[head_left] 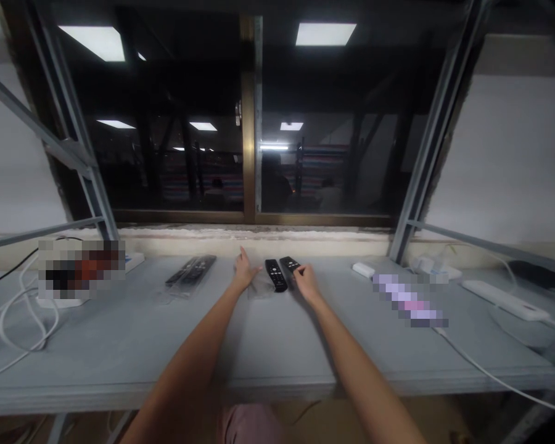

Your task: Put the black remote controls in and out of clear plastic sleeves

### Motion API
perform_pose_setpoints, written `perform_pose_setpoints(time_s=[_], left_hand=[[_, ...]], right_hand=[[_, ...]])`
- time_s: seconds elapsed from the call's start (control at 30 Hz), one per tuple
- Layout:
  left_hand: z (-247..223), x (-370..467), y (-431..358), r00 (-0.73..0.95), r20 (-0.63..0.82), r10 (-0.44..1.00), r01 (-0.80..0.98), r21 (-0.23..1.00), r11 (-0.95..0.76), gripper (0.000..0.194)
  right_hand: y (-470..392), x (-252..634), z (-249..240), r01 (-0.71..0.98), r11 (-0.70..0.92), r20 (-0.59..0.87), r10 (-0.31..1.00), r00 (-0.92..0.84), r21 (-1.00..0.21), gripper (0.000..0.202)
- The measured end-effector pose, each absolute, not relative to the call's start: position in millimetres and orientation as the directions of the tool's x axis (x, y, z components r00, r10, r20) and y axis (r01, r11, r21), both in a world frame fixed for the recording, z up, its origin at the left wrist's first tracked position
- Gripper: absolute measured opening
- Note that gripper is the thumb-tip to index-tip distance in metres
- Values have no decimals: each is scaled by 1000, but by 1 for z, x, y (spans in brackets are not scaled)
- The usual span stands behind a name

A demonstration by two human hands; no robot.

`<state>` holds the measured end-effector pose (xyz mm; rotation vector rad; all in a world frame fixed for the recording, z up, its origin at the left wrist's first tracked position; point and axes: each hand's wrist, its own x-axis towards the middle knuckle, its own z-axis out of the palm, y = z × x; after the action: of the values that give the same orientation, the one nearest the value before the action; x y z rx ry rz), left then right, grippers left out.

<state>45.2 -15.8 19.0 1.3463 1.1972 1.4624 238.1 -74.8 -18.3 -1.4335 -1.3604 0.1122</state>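
Note:
Two black remote controls lie side by side on the grey table, in the middle of the head view. My right hand (308,283) has its fingers curled onto the right edge of the right remote control (289,263), covering its lower part. Just left of it is the other remote control (276,275), fully visible and untouched. My left hand (244,272) is spread, index finger pointing away from me, thumb toward the remotes. Beside that hand lies a clear plastic bag (261,287); whether they touch I cannot tell. Further left, more black remotes (194,271) rest in clear plastic wrapping.
White cables (28,327) loop over the table's left side near a blurred-out item. At right are a white power strip (506,300), a pixelated purple object (407,300) and a white cable (481,369). Metal frame posts (420,160) flank a dark window (328,123) behind the table.

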Motion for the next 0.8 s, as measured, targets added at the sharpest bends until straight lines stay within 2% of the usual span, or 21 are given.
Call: perform_pose_setpoints(time_s=[0.07,0.1,0.13,0.17,0.23,0.3,0.33,0.4,0.5,0.67,0.8], left_hand=[[20,44,-18,-143,451,881,355,854,-380,70],[21,43,-19,-110,521,846,491,769,-410,68],[22,42,-21,-38,529,848,593,695,-407,65],[24,40,-23,63,482,874,678,622,-392,63],[27,38,-28,285,258,923,806,457,-376,64],[31,36,-33,435,19,900,849,325,-417,70],[33,35,-36,479,-51,876,845,298,-445,72],[34,33,-38,532,-109,840,820,316,-478,77],[32,29,-36,568,-121,814,786,375,-492,85],[26,23,-29,608,-52,792,719,461,-521,97],[24,20,-27,612,16,791,657,546,-520,96]], right_hand=[[-75,236,-21,660,211,524,790,319,-721,21],[-75,234,-21,669,183,497,809,313,-720,25],[-76,233,-21,678,157,472,826,308,-718,29],[-77,231,-20,687,132,447,841,303,-714,33],[-79,228,-17,704,88,402,867,294,-704,37],[-82,226,-14,722,51,364,887,284,-690,38],[-83,225,-13,732,36,349,894,280,-681,39],[-88,223,-10,750,8,323,906,275,-661,40],[-95,219,-5,773,-34,287,918,276,-634,40],[-108,214,4,841,-48,237,950,205,-539,46],[-113,212,8,881,4,198,975,101,-474,49]])
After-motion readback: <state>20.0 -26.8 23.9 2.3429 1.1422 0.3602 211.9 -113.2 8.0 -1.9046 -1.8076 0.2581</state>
